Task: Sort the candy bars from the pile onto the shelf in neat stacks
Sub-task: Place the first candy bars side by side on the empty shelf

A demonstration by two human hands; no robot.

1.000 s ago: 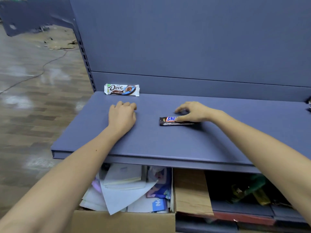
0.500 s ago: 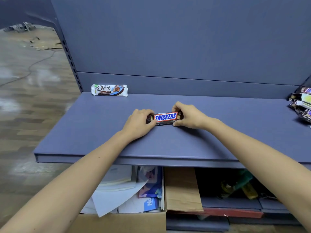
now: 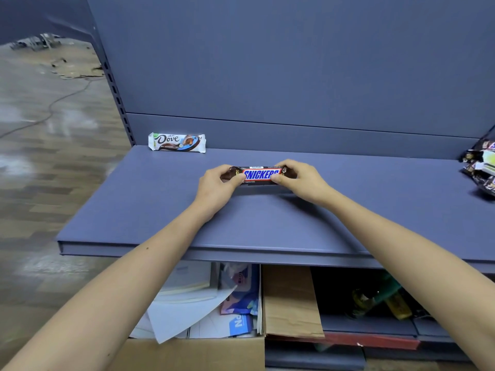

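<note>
A brown Snickers bar stands on its long edge at the middle of the blue-grey shelf, its label facing me. My left hand pinches its left end and my right hand pinches its right end. A white Dove bar leans against the back panel at the shelf's far left. The pile of candy bars lies at the shelf's right edge, partly cut off by the frame.
The shelf's back panel rises behind the bars. Below the shelf sit a cardboard box with papers and booklets, a brown cardboard sheet and dark clutter. A wooden floor with a cable lies to the left.
My left hand moved right and took the Snickers bar's left end. Both hands tipped the bar up onto its edge and shifted it a little farther back on the shelf.
</note>
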